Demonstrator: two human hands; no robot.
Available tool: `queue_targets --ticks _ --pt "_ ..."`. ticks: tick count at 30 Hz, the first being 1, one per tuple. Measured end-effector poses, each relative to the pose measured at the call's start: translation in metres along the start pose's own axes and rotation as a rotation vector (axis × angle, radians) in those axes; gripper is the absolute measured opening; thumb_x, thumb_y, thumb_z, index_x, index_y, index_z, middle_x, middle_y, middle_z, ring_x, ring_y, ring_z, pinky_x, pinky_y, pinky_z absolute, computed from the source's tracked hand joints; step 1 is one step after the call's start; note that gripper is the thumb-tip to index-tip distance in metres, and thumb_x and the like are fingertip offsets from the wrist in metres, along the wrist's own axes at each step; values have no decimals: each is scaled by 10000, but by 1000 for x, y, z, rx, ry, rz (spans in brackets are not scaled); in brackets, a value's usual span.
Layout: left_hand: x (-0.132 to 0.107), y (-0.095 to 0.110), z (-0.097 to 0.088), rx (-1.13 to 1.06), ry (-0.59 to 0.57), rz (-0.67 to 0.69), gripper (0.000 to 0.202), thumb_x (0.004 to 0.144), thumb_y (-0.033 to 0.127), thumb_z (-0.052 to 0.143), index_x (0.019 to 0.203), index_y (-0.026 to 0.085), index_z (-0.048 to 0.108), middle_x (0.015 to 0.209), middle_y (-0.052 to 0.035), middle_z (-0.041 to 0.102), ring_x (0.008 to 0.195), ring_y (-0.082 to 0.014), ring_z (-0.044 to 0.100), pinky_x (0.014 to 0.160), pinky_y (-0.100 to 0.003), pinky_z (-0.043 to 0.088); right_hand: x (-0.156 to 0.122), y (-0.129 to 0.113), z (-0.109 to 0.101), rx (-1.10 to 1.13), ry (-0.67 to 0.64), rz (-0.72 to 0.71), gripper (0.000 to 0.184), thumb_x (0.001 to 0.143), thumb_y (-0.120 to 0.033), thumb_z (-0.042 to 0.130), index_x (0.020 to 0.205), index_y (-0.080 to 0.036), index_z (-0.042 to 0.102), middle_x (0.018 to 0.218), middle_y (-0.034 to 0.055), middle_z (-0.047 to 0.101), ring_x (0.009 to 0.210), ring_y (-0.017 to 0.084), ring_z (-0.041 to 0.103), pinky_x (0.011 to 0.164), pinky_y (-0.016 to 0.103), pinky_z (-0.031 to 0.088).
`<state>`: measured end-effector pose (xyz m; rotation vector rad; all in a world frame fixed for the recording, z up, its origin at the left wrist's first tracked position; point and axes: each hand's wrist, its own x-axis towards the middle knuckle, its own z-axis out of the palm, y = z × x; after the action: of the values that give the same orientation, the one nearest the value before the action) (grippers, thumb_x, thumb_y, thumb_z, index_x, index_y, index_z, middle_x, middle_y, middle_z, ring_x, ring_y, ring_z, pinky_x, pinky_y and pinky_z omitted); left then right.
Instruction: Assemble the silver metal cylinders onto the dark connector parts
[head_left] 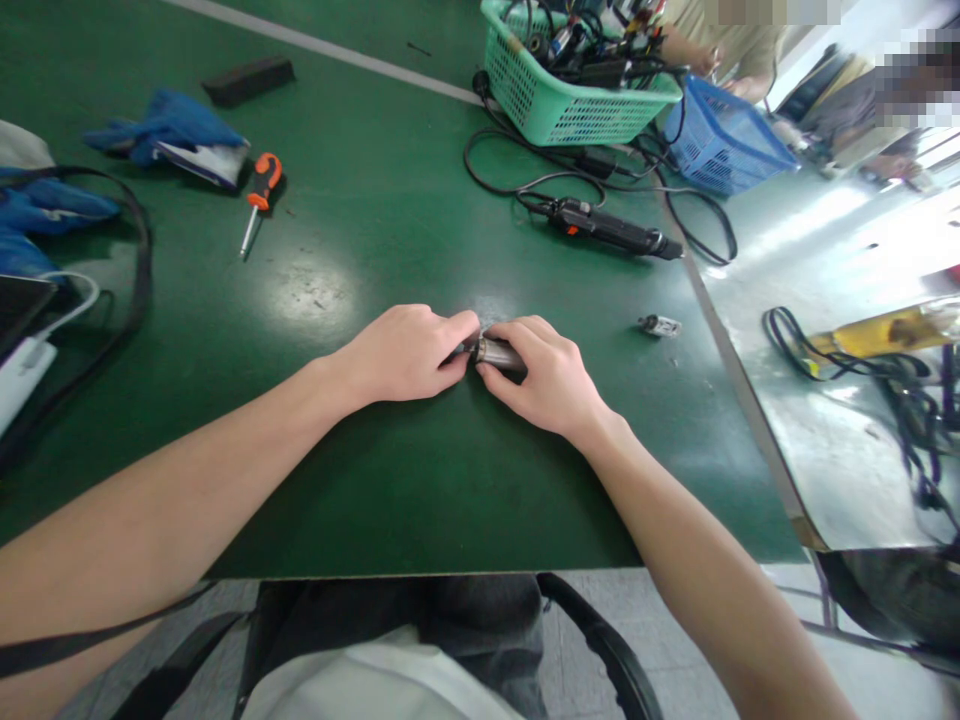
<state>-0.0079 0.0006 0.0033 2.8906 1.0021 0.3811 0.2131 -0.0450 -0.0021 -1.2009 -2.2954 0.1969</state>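
Forearms come in from the bottom corners and meet mid-table on the green mat [390, 500], both hands on one small dark metal cylinder [498, 352]. Left hand [401, 352] is curled into a loose fist, fingertips pinching the cylinder's left end; right hand [546, 375] wraps the right part, thumb under, fingers over the top. Cylinder lies roughly left-right, tilted slightly down toward the right, resting on or just above the mat, can't tell which. Both hands equally close, both closed on it; only a short middle stretch of the part shows between the fingers, ends hidden, so what the part is and whether it is one piece or two is unclear.

Just right of the hands, apart from them, a small silver metal piece [660, 325] lies on the mat. Further back a black electric screwdriver [611, 228] with its cable, long axis left-right. Left side: orange-handled screwdriver [259, 195], blue cloth [169, 125], a dark block [249, 78], a black strap [139, 270] and a white cable, partly cut off by the frame edge.

Far edge: green basket [570, 105] full of cables and tools, blue basket [720, 145] beside it, another person's hand behind. Right of the mat, a shiny metal surface [825, 440] with tangled cords and a blurred yellow object, hard to make out
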Motion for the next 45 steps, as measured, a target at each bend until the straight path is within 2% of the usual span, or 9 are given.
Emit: queue_targets --ticks 45 --pt "-1 1 -2 -3 9 13 200 940 315 491 1003 181 625 716 -41 689 641 -218 651 578 -326 355 0 0 -1 0 -7 23 216 914 -279 620 1122 -220 630 1012 85 694 964 265 639 904 422 535"
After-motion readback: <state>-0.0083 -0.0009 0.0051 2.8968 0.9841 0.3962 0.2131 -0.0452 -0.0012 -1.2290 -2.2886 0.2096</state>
